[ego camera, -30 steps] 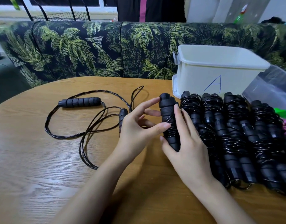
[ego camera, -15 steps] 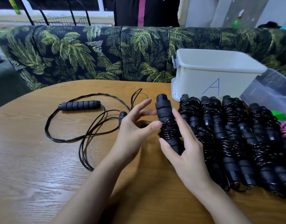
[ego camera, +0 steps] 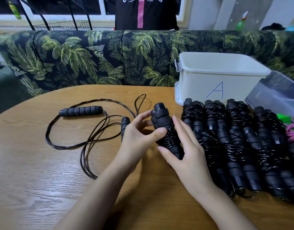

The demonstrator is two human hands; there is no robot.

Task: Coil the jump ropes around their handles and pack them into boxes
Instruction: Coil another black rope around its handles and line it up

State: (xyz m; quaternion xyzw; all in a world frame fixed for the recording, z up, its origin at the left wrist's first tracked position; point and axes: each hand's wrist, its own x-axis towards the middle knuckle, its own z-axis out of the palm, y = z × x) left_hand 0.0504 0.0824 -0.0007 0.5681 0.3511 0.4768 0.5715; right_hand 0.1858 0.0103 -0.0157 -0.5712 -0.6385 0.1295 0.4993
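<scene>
While both hands hold it over the wooden table (ego camera: 35, 171), I record the coiled jump rope (ego camera: 164, 123) tilted, just left of the row of wound ropes (ego camera: 239, 146). Left hand (ego camera: 139, 135) pinches its middle. Right hand (ego camera: 189, 156) grasps its lower end. Uncoiled rope (ego camera: 81, 111) lies further left, and the white box (ego camera: 209, 77) stands behind.
</scene>
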